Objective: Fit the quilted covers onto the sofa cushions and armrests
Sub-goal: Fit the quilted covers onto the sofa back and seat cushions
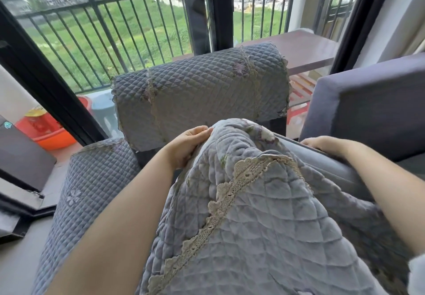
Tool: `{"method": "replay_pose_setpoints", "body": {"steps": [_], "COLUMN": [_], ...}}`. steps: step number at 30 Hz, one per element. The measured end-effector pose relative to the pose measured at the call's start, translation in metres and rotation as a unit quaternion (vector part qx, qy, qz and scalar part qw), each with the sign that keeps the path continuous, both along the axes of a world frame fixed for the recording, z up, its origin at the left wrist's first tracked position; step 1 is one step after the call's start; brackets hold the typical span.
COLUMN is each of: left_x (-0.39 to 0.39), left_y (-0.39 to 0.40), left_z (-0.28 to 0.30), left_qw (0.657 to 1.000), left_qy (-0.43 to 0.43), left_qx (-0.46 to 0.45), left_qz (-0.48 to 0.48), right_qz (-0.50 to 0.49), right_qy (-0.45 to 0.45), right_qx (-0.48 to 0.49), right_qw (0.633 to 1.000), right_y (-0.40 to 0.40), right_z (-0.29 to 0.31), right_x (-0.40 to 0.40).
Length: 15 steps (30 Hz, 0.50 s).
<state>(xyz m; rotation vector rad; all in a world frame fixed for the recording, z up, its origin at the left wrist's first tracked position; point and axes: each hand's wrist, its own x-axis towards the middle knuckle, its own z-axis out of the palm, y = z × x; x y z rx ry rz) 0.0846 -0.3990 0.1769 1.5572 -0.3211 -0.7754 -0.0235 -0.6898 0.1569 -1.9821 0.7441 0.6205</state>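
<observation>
A grey quilted cover point(264, 221) with a beige lace trim lies bunched over a dark grey sofa cushion point(322, 163) close in front of me. My left hand point(188, 145) grips the cover's far left edge. My right hand point(326, 145) holds the cushion's far right edge, its fingers curled over and hidden behind it. Beyond stands a back cushion point(200, 92) wearing a quilted cover with lace strips. The armrest point(92, 191) at the left also wears a quilted cover.
A bare grey sofa part point(368, 103) stands at the right. Behind are dark window frames point(202, 11), a balcony railing point(103, 25) and a brown ledge point(299, 46). Orange basins point(50, 131) sit on the balcony floor at the left, beside a dark panel point(20, 156).
</observation>
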Motion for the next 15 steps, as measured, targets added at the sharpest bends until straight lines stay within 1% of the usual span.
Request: {"method": "replay_pose_setpoints", "body": {"steps": [3,4,5,6,7,8,9,10,11,15], "left_x": [0.011,0.013,0.017,0.02,0.022,0.024,0.026,0.027,0.028,0.028], "left_y": [-0.003,-0.004,-0.006,-0.008,-0.009,-0.009,-0.01,-0.01,-0.012,-0.016], "left_z": [-0.012,-0.014,-0.018,-0.021,-0.022,-0.023,-0.023,-0.023,-0.023,-0.023], "left_qw": [0.999,0.999,0.999,0.999,0.999,0.999,0.999,0.998,0.998,0.998], "left_qy": [0.009,0.017,0.022,0.024,0.025,0.028,0.032,0.034,0.036,0.033], "left_qx": [-0.016,-0.022,-0.026,-0.025,-0.024,-0.025,-0.027,-0.027,-0.028,-0.027], "left_qz": [0.028,0.04,0.042,0.039,0.037,0.037,0.036,0.035,0.037,0.041], "right_qz": [0.009,0.022,0.023,0.019,0.018,0.031,0.058,0.092,0.119,0.192], "right_qy": [0.07,0.076,0.053,-0.018,-0.1,-0.154,-0.176,-0.188,-0.198,-0.213], "right_qx": [-0.021,-0.022,-0.018,-0.008,0.022,0.063,0.098,0.09,0.058,-0.143], "right_qw": [0.997,0.997,0.998,1.0,0.995,0.986,0.978,0.974,0.971,0.947], "right_y": [0.0,0.001,-0.002,-0.009,-0.014,-0.018,-0.021,-0.024,-0.027,-0.022], "right_z": [-0.008,-0.012,-0.017,-0.021,-0.023,-0.021,-0.015,-0.012,-0.009,-0.009], "right_x": [0.028,0.032,0.033,0.032,0.027,0.019,0.011,0.006,0.004,0.018]}}
